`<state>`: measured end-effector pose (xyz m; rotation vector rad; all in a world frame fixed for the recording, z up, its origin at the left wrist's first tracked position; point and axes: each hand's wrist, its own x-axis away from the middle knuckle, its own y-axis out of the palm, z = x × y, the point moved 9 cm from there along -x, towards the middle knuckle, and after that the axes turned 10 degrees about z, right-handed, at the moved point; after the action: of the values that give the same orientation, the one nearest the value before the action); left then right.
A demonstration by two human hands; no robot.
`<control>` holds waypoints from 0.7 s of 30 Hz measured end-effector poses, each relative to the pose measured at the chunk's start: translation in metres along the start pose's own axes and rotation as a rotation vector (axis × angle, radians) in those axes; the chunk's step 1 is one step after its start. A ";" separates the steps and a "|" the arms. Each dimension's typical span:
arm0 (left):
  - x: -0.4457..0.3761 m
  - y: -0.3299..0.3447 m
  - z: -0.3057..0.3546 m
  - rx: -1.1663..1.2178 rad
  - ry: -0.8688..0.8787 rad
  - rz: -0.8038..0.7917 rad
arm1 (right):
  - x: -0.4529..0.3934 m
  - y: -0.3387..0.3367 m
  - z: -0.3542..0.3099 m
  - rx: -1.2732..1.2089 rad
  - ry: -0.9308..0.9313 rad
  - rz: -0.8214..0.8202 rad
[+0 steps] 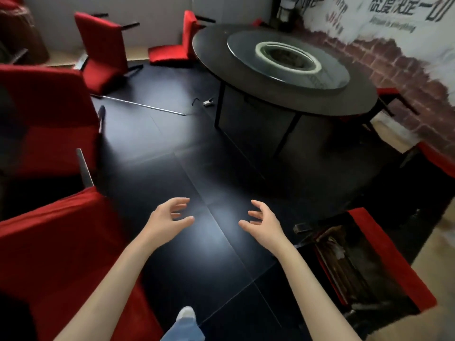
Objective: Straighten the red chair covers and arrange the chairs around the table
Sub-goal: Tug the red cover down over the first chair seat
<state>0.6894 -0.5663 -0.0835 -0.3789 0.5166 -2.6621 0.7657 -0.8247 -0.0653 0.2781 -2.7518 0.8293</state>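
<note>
A round dark table [246, 77] with a glass turntable stands at the upper right. Several chairs with red covers lie scattered: one red-covered chair [61, 247] at my lower left, another [44, 119] at the left, a tipped chair [103, 50] further back, and one [177, 45] lying by the table's far left side. An overturned chair [384, 257] with its underside showing lies at my lower right. My left hand [170, 217] and my right hand [263, 222] hover over the dark floor, fingers loosely spread, holding nothing.
A thin metal rod [145, 105] and a small white item [208, 102] lie on the dark floor left of the table. A brick-patterned wall [406, 70] runs behind the table. More red chair parts [438, 158] show at the right edge. My shoe [187, 316] is below.
</note>
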 end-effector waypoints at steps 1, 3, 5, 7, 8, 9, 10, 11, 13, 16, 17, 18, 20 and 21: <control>-0.013 -0.002 0.003 -0.001 -0.006 0.014 | -0.016 0.002 -0.011 0.005 -0.020 -0.018; -0.037 -0.008 0.008 0.012 -0.023 0.054 | -0.047 0.005 -0.031 0.008 -0.048 -0.051; -0.057 -0.015 0.010 0.031 -0.046 0.096 | -0.074 0.012 -0.046 0.008 -0.072 -0.087; -0.073 -0.020 0.008 0.043 -0.080 0.140 | -0.101 0.023 -0.059 0.023 -0.098 -0.134; -0.079 -0.023 0.006 0.051 -0.102 0.171 | -0.114 0.031 -0.065 0.034 -0.108 -0.164; -0.085 -0.027 0.003 0.062 -0.127 0.211 | -0.128 0.039 -0.072 0.046 -0.120 -0.197; -0.089 -0.032 -0.001 0.074 -0.155 0.254 | -0.141 0.048 -0.079 0.060 -0.138 -0.232; -0.092 -0.035 -0.004 0.085 -0.185 0.298 | -0.155 0.058 -0.087 0.076 -0.160 -0.270; -0.095 -0.043 -0.011 0.095 -0.245 0.385 | -0.182 0.078 -0.102 0.105 -0.200 -0.352; -0.087 -0.052 -0.019 0.118 -0.344 0.539 | -0.211 0.109 -0.128 0.155 -0.268 -0.493; -0.083 -0.056 -0.020 0.121 -0.375 0.591 | -0.219 0.118 -0.136 0.171 -0.289 -0.538; -0.079 -0.059 -0.021 0.124 -0.406 0.641 | -0.224 0.128 -0.144 0.189 -0.311 -0.582; -0.066 -0.065 -0.023 0.134 -0.453 0.747 | -0.228 0.150 -0.159 0.222 -0.359 -0.673; -0.058 -0.067 -0.024 0.140 -0.475 0.797 | -0.227 0.161 -0.165 0.245 -0.387 -0.718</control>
<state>0.7104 -0.4767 -0.0883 -0.5915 0.2483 -1.7512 0.9711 -0.5752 -0.0819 1.4982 -2.5269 0.9569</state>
